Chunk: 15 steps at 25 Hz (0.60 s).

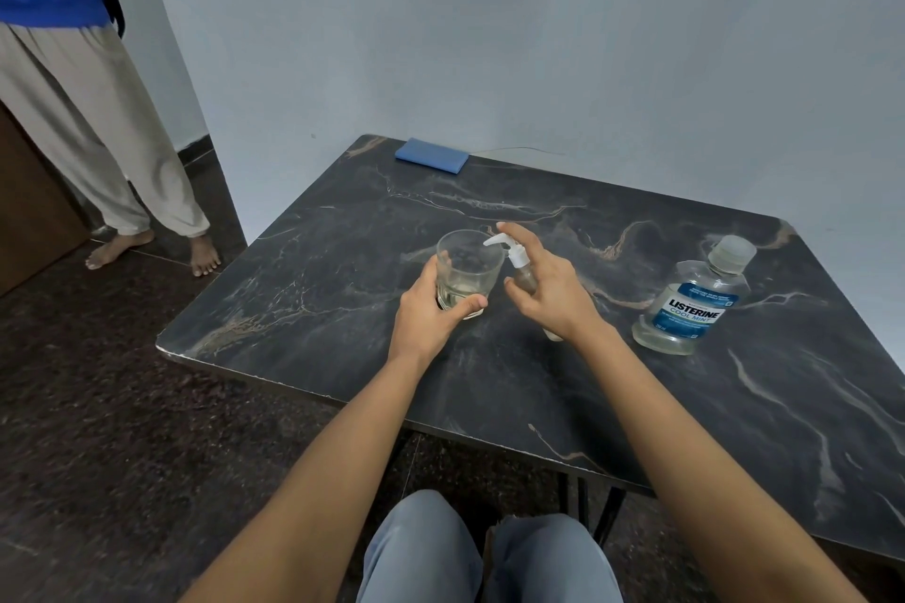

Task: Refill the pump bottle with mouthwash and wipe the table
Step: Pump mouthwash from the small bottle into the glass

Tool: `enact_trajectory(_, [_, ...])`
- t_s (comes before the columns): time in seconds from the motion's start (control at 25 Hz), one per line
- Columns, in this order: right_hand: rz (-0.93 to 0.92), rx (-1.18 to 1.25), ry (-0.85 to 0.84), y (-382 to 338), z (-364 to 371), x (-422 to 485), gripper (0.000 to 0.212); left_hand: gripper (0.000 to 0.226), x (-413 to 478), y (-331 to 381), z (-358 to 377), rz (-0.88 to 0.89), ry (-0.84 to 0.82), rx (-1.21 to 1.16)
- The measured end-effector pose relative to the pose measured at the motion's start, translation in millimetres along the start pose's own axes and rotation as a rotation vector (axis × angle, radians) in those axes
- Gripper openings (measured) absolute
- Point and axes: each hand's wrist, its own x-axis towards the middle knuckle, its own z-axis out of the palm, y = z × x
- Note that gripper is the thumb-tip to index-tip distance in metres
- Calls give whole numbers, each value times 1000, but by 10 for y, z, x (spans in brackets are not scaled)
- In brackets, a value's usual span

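On worktop (318,269), left grip (426,316) wraps glass (467,272); right grip (551,291) curls round pump bottle (516,260), forefinger seemingly on pump head.

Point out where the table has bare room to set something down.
Bare: the stretch between the blue cloth and the glass; the table left of the left hand; the near right corner before the mouthwash bottle. Crowded: the middle, where glass, pump bottle and right hand meet.
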Motion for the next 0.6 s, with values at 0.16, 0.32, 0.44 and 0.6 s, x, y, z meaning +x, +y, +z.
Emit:
enact_trajectory(0.16, [-6, -9, 13, 5, 29, -11, 57, 75, -3, 2, -1, 3, -2, -6])
enact_trajectory(0.32, [5, 11, 19, 6, 26, -1, 56, 76, -1, 5, 1, 2, -3, -9])
enact_trajectory(0.44, [11, 22, 12, 13, 23, -2, 64, 79, -6, 8, -2, 5, -1, -14])
enact_trajectory(0.6, [4, 9, 15, 12, 21, -4, 56, 77, -12, 11, 3, 6, 0, -9])
